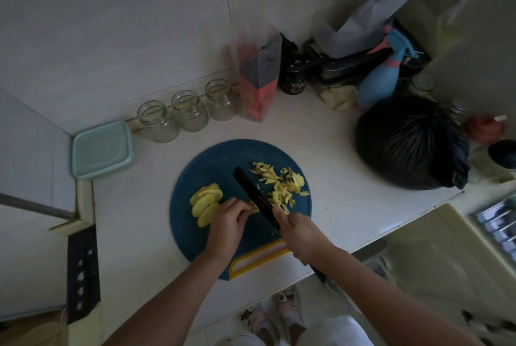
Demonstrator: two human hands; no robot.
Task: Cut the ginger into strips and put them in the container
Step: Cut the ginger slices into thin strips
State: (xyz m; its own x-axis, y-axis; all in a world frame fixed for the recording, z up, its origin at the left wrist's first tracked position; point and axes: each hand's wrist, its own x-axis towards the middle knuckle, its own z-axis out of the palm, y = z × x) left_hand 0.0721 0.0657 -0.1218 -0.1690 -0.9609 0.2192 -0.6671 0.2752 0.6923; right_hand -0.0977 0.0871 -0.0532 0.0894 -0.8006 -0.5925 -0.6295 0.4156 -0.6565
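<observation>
The square container, pale mint plastic with rounded corners and its lid on, sits on the white desk well to the left of the left grip and beyond it; what it holds cannot be told through the lid. Just past it, three clear glass jars with open mouths stand in a row along the tiled wall.

Both grips work over a round, dark blue chopping board with a yellow handle slot at its near edge. The left grip has its fingers curled down, pinning a small ginger piece against the board right beside the blade. The right grip is wrapped around the handle of a knife with a long matt black blade, one finger resting up on the blade.

Touching the left grip's far left side lies a fanned stack of pale yellow oval ginger slices. Beyond the right grip, on the other side of the blade, thin ginger strips lie in a loose heap. Far to the right of that grip sits a bulging, crinkled black plastic bag.
</observation>
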